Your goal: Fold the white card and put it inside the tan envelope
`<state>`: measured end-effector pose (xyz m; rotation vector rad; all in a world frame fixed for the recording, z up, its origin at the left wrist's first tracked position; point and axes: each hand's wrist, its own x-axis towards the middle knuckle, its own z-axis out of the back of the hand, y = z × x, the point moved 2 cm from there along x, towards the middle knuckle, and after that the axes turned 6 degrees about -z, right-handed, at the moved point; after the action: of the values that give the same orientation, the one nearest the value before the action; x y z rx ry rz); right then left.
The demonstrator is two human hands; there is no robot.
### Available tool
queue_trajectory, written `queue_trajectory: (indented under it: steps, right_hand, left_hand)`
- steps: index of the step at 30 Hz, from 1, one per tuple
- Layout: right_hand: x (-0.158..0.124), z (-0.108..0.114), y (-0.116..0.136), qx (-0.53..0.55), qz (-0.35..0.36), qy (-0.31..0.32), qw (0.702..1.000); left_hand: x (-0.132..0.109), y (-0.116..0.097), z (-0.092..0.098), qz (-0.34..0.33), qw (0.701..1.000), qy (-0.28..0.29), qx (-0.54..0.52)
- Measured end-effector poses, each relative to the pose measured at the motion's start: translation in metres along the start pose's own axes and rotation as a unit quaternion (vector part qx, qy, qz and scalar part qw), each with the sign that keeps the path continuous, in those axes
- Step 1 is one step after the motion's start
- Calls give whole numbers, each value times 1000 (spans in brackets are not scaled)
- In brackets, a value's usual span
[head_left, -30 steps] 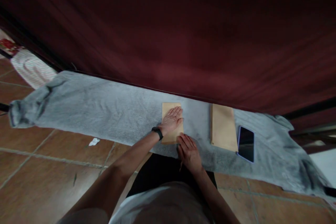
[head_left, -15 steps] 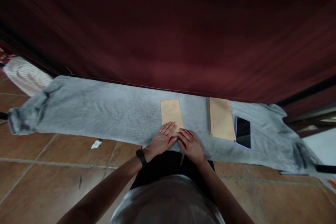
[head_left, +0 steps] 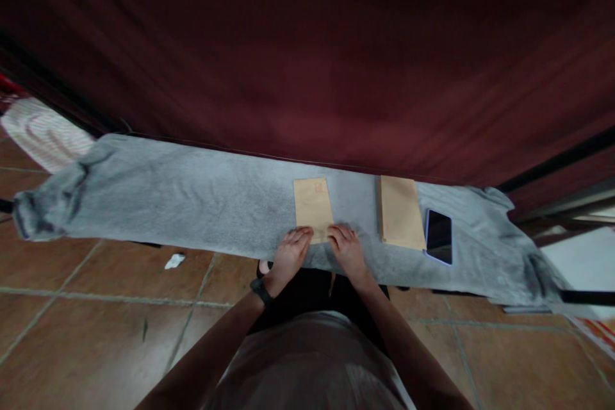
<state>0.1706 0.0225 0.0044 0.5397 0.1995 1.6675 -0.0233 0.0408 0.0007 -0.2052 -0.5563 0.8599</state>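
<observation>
Tan paper envelope [head_left: 313,202] lies on grey cloth [head_left: 192,195], its near corners touched by the person's left hand [head_left: 292,251] and right hand [head_left: 346,250], both with fingers curled (firm grip cannot be confirmed).

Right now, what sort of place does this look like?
Probably an indoor room, perhaps in a home, though I can't be sure: a brown tiled floor, a gray cloth bearing a kraft envelope, and dark red fabric just beyond.
</observation>
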Motion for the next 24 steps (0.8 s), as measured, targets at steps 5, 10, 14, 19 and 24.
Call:
queue_trajectory:
  steps: [5, 10, 14, 19, 24]
  right_hand:
    - [-24, -9, 23, 29, 76, -16, 997]
    - [-39, -17, 33, -2, 69, -2, 998]
    - [-41, -12, 24, -15, 63, 1, 998]
    - [-44, -1, 6, -29, 53, 3, 998]
    - [-47, 2, -2, -36, 42, -9, 998]
  left_hand:
    - [-5, -4, -3, 2, 1000, 7, 21]
    - [-17, -12, 1, -37, 995, 53, 72]
    - [-25, -18, 6, -47, 989, 87, 110]
    - [-33, -18, 12, -25, 987, 102, 124]
    - [-38, -22, 12, 35, 986, 84, 137]
